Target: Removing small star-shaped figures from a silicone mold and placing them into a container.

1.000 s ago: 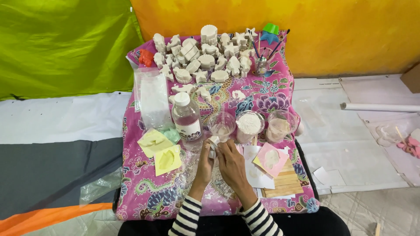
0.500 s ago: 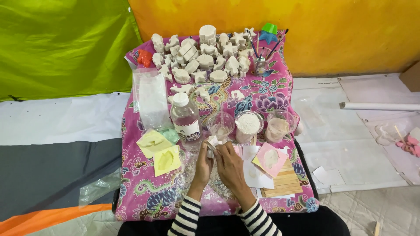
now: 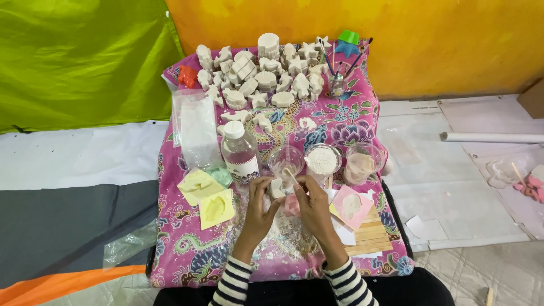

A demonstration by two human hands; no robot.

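Cup (image 3: 322, 160) of white powder

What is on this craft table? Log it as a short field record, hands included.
setting: pink floral cloth over a low table
left hand: holds small white cast piece
right hand: holds thin wooden stick against the piece
near hands: clear bottle, cup of white powder, yellow moulds
far end: rows of white cast figures

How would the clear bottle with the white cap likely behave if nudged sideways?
The clear bottle stands upright, tall on a narrow base, on patterned cloth, so it probably tips rather than slides. It seems filled, so likely fairly heavy.
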